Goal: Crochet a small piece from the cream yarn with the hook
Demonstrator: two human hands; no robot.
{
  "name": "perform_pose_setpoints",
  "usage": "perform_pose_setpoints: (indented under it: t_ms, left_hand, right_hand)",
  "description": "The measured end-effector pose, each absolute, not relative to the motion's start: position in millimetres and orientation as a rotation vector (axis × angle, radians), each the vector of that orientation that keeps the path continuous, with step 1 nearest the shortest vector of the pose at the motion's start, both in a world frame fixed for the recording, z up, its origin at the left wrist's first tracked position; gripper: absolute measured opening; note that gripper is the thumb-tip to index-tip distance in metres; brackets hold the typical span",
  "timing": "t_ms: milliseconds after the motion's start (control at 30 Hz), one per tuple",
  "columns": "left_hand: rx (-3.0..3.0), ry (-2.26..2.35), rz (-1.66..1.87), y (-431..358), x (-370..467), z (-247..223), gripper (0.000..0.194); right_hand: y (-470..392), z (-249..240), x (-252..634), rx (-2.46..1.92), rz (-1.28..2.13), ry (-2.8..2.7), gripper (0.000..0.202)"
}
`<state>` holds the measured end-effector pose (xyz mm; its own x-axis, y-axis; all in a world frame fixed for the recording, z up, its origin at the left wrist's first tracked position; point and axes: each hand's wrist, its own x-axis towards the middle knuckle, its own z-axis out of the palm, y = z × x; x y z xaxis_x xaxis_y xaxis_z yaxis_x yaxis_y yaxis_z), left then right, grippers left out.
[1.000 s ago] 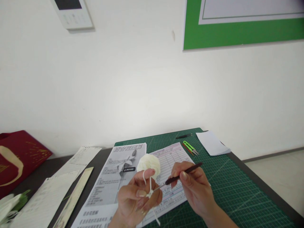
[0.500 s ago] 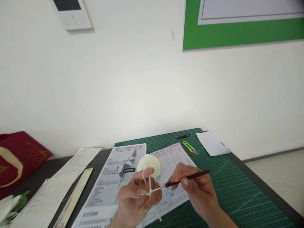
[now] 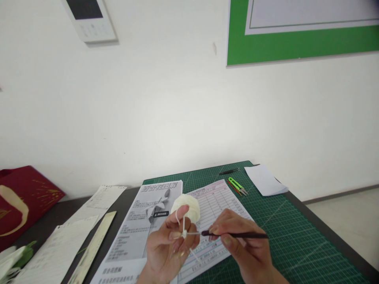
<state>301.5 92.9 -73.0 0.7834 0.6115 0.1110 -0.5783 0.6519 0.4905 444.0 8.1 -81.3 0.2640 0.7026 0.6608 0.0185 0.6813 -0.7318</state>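
My left hand (image 3: 170, 244) pinches a small piece of white yarn (image 3: 184, 234) between thumb and fingers, with a strand looped over the raised index finger. A loose tail of the yarn hangs below toward the printed sheet. In my right hand (image 3: 241, 242) is a crochet hook (image 3: 245, 235) with a dark handle, held like a pen; its metal shaft reaches left into the yarn at my left fingertips. Right behind my left hand sits a ball of cream yarn (image 3: 189, 206), partly covered by the fingers.
Under my hands lie a printed pattern sheet (image 3: 127, 236) and a table-lined form (image 3: 217, 199) on a green cutting mat (image 3: 296, 244). Green thread snips (image 3: 237, 185), dark tweezers (image 3: 228, 172) and white paper (image 3: 264, 180) lie behind. At left are a ruler (image 3: 94, 244), handwritten sheets (image 3: 68, 236) and a red bag (image 3: 26, 201).
The crochet hook's handle has swung from tilting upward at right to nearly level, its back end lower. My right hand has turned with it; my left hand keeps its pinch.
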Motion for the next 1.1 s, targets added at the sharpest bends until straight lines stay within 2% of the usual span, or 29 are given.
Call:
perform_pose_setpoints:
  t_ms: [267, 533, 700, 867, 1000, 1100]
  left_hand:
    - [0.572, 0.1, 0.719, 96, 301, -80, 0.04]
    - [0.582, 0.059, 0.707, 97, 298, -77, 0.041]
    - [0.549, 0.141, 0.757, 97, 298, -79, 0.042]
    - [0.456, 0.25, 0.821, 90, 302, -76, 0.046]
    - [0.517, 0.429, 0.956, 80, 307, -71, 0.044]
    - [0.67, 0.516, 1.069, 75, 309, -73, 0.041]
  right_hand:
    - [6, -75, 438, -0.739, 0.21, -1.428, 0.036]
    - [10, -79, 435, -0.742, 0.402, -1.218, 0.02]
    - [8, -75, 435, -0.782, -0.051, -1.539, 0.026]
    - [6, -73, 436, -0.931, -0.677, -1.803, 0.012]
    - [8, -76, 434, -1.003, -0.892, -1.795, 0.018]
    - [9, -82, 432, -1.015, -0.891, -1.76, 0.019]
